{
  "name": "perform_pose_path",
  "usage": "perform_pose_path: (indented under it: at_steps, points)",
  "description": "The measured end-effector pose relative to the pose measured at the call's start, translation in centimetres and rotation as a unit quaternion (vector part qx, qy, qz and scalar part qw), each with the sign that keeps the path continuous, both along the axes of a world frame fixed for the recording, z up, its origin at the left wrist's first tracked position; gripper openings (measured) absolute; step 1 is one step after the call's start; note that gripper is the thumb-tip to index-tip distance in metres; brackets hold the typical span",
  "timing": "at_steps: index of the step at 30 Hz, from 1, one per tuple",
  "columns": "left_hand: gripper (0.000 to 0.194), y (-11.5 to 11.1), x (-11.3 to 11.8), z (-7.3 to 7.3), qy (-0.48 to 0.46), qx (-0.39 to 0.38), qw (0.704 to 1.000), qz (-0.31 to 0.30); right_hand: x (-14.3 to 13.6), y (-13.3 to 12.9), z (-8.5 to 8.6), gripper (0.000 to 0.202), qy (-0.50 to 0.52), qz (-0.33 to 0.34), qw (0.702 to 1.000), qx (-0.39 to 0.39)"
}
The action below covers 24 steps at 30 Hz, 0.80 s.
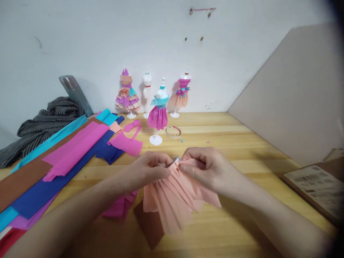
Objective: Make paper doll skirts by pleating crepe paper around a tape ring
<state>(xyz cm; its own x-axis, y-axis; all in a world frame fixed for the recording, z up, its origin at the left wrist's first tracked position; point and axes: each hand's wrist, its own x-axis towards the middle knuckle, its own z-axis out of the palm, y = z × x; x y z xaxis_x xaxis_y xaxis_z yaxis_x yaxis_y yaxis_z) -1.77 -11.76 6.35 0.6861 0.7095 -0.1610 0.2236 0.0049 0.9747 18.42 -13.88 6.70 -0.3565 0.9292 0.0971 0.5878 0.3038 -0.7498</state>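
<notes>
Both my hands pinch a piece of peach crepe paper [172, 204], folded into pleats that fan out downward. My left hand [154, 166] grips its gathered top edge from the left, thumb against fingers. My right hand [206, 166] has the same edge between thumb and forefinger on the right. A small silvery-grey strip [175, 159] shows at the top between the fingertips; what it is I cannot make out. Under the pleats lies a brown paper piece [150, 224], partly covered. A magenta paper piece [122, 206] lies below my left forearm.
Several small mannequins stand at the back, one in a magenta skirt [157, 118] nearest me. Beside it is a clear ring [173, 132]. Crepe paper strips [77, 147], a striped cloth [53, 118] and a flask [75, 93] fill the left. A cardboard box [314, 186] is at right.
</notes>
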Motion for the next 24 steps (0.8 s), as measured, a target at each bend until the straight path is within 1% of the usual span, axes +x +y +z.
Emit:
perform_pose_path:
  at_steps: [2, 4, 7, 10, 13, 17, 21, 24]
  points:
    - [0.016, -0.2, 0.0, 0.2, 0.021, 0.056, 0.998, 0.003, 0.0, -0.1, 0.0, 0.022, 0.004, 0.002, 1.0, -0.003]
    - [0.014, -0.5, 0.0, 0.4, 0.058, 0.128, 0.99, 0.015, 0.1, -0.1, 0.0, 0.022, 0.002, 0.003, 1.0, 0.003]
    - [0.014, -1.1, 0.2, 0.5, 0.113, 0.229, 0.966, 0.041, 0.0, -0.2, 0.0, 0.022, -0.008, -0.003, 1.0, 0.029]
    - [0.016, -1.3, 0.3, 0.4, 0.137, 0.305, 0.941, 0.059, -0.2, -0.3, -0.1, 0.023, -0.003, -0.012, 0.999, 0.041]
    - [0.017, -1.3, 0.3, 0.3, 0.139, 0.337, 0.929, 0.067, -0.3, -0.7, -0.4, 0.022, 0.005, -0.017, 0.999, 0.042]
    - [0.014, -1.4, 0.3, 0.3, 0.138, 0.365, 0.918, 0.069, -0.2, -1.3, -0.6, 0.022, -0.005, -0.031, 0.997, 0.069]
    - [0.013, -1.6, 0.3, 0.1, 0.146, 0.386, 0.907, 0.079, -0.2, -1.4, -0.1, 0.024, 0.005, -0.027, 0.998, 0.065]
    - [0.013, -1.6, 0.3, 0.0, 0.147, 0.387, 0.906, 0.081, -0.3, -1.3, 0.4, 0.023, 0.011, -0.015, 0.998, 0.068]
